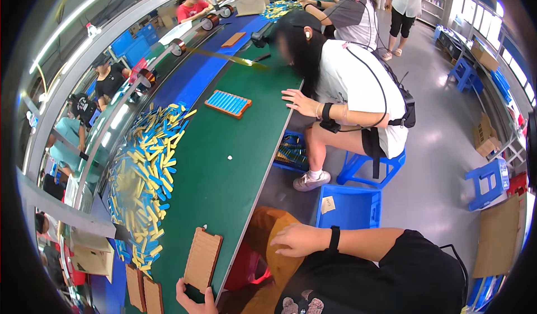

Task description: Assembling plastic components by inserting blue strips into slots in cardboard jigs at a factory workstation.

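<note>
At the lower edge, my left hand (pixel 194 301) grips the near end of a brown tray (pixel 202 259), with thumb and fingers at its two corners. The tray lies on the green worktable (pixel 221 163) and has ridged long edges; nothing shows on its surface. My right hand (pixel 301 240) rests on my thigh over brown-orange trousers, fingers loosely stretched and holding nothing. Left of the tray spreads a heap of small blue and yellow strips (pixel 148 179). Two more brown trays (pixel 144 291) lie beside the heap's near end.
A co-worker (pixel 358 84) in white sits ahead, one hand on the table edge. Near that hand lies a brown tray of blue strips (pixel 228 104). A blue bin (pixel 349 207) stands on the floor by a blue stool (pixel 372 171). A blue conveyor belt (pixel 193 73) runs along the far left.
</note>
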### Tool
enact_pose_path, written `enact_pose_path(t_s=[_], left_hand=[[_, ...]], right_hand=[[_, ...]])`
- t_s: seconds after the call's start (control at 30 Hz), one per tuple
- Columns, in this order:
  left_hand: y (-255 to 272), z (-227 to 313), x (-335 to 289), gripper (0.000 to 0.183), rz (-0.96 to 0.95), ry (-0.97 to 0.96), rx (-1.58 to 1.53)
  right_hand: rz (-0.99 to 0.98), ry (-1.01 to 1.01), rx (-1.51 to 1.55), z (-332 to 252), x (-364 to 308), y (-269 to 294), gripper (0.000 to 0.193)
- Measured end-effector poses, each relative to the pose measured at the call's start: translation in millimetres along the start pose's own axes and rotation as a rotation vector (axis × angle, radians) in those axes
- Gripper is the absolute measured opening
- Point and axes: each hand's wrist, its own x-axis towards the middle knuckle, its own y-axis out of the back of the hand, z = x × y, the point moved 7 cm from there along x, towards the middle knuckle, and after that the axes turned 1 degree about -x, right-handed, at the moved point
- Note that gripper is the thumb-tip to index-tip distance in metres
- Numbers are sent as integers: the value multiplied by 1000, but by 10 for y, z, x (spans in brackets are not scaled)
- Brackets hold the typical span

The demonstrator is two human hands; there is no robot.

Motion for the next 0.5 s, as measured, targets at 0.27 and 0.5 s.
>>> enact_pose_path(t_s=[0.27,0.5], left_hand=[[23,-60,-12,74,12,63,-24],[3,-66,13,84,15,1,8]], right_hand=[[-87,-8,-1,3,110,-186,38],[-236,-93,-112,128,80,-283,45]])
